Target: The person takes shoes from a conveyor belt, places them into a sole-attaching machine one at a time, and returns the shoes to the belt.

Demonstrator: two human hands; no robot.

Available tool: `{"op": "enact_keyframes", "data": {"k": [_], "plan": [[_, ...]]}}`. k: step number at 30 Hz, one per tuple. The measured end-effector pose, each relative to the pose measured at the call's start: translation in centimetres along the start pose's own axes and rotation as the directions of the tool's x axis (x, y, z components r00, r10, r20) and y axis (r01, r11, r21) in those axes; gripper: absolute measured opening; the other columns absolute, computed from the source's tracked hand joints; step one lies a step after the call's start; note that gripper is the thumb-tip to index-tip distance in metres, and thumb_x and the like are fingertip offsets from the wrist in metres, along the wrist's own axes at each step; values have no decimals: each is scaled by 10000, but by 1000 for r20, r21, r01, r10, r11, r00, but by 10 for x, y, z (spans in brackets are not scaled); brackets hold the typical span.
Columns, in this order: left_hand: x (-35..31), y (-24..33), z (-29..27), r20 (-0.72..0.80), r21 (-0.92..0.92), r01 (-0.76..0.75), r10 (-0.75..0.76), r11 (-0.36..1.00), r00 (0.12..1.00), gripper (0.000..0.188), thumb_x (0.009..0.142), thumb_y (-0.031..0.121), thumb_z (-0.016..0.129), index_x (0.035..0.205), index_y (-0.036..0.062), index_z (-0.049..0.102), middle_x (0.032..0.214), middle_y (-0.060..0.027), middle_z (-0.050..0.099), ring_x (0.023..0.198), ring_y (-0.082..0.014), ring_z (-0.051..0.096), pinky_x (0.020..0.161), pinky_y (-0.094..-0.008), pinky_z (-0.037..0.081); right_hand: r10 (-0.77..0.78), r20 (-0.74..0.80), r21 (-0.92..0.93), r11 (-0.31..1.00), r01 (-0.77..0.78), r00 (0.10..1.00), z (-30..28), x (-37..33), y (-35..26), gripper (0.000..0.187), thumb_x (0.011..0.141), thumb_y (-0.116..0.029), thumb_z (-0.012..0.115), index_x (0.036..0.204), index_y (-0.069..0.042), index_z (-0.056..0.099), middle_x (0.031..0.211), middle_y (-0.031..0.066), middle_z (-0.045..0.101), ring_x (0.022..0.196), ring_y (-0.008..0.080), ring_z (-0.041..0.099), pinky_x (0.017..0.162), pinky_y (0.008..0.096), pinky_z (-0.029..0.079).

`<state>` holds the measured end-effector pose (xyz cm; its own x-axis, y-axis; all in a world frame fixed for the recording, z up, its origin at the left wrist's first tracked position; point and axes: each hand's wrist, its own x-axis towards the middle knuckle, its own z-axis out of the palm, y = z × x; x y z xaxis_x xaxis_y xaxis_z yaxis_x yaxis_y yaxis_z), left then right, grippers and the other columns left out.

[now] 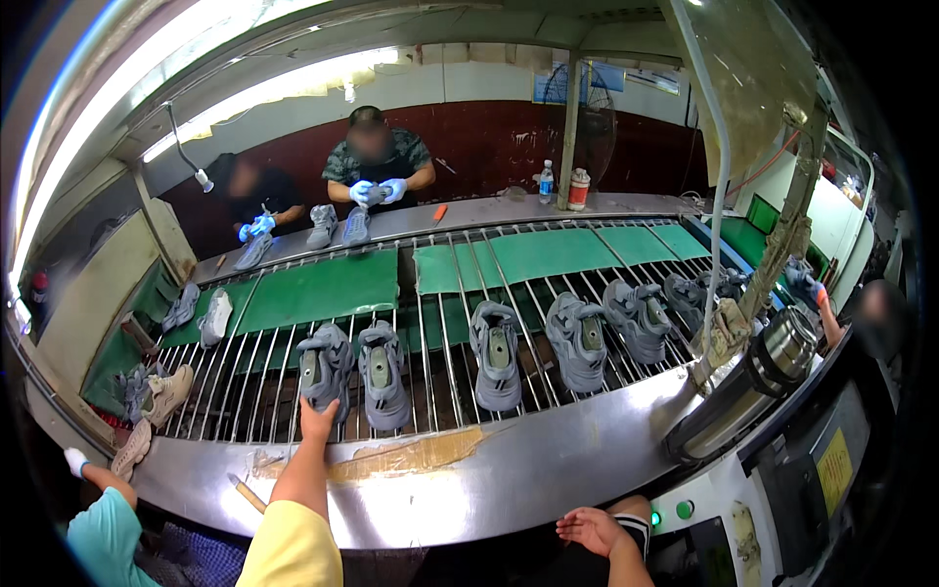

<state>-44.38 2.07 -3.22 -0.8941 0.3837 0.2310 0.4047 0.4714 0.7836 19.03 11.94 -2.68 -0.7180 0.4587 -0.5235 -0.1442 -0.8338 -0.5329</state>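
Observation:
My left hand (pixel 318 421), at the end of a yellow sleeve, grips the heel of a grey sneaker (pixel 327 354) standing on the metal rods. The shoe's toe points away from me, and its pale insole shows. Just right of it stands another grey sneaker (pixel 383 377), apart from my hand. Farther right along the rods come a third grey sneaker (pixel 496 357) and several more. My right hand (pixel 592 530) is low at the front, beside my knee, with fingers stretched out and nothing in it.
A steel ledge (pixel 577 440) with brown tape (pixel 411 455) and a wooden-handled tool (pixel 246 492) runs before me. A steel thermos (pixel 773 357) leans at right. Green sheets (pixel 323 289) lie on the rods. Gloved co-workers handle shoes opposite; another person's gloved hand (pixel 76 460) is at left.

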Motion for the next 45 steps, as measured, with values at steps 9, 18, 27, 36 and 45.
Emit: {"op": "enact_keyframes", "data": {"k": [9, 18, 27, 36, 45], "plan": [[-93, 30, -10, -41, 402, -225, 262, 888, 964, 494, 769, 196, 638, 1175, -55, 512, 1178, -247, 549, 1111, -392, 503, 959, -443, 391, 16, -134, -367, 928, -64, 991, 21, 2, -16, 263, 925, -186, 484, 1027, 9, 626, 995, 186, 670, 831, 261, 665, 772, 357, 539], [-138, 26, -17, 22, 470, -289, 316, 834, 948, 404, 842, 253, 536, 1152, -1, 584, 1252, -169, 551, 1196, -385, 458, 1006, -473, 345, -450, -58, -54, 893, 447, 891, 141, 17, 1, 158, 872, -119, 543, 950, -8, 623, 764, 85, 618, 673, 180, 600, 594, 301, 491], [-135, 21, -21, -32, 452, -283, 332, 846, 943, 391, 790, 224, 559, 1114, 10, 611, 1222, -181, 578, 1161, -376, 493, 994, -469, 356, -252, 11, -86, 964, 252, 968, 85, 28, 28, 260, 906, -114, 500, 1137, -3, 538, 854, 146, 634, 681, 202, 628, 667, 314, 542], [-135, 26, -25, -32, 443, -282, 330, 851, 944, 375, 775, 227, 561, 1075, 13, 627, 1212, -180, 582, 1151, -364, 500, 983, -467, 368, -225, 145, 24, 974, 224, 964, 86, 24, 30, 295, 884, -110, 526, 1166, -23, 510, 892, 129, 621, 764, 213, 629, 732, 334, 536], [-133, 26, -25, -46, 428, -294, 345, 855, 937, 366, 769, 223, 564, 1061, 12, 631, 1180, -190, 596, 1149, -366, 502, 997, -469, 363, -334, 180, 539, 820, 191, 925, 94, 25, 30, 311, 800, -212, 628, 1082, -121, 532, 1010, 133, 559, 972, 303, 563, 843, 421, 485]]}}
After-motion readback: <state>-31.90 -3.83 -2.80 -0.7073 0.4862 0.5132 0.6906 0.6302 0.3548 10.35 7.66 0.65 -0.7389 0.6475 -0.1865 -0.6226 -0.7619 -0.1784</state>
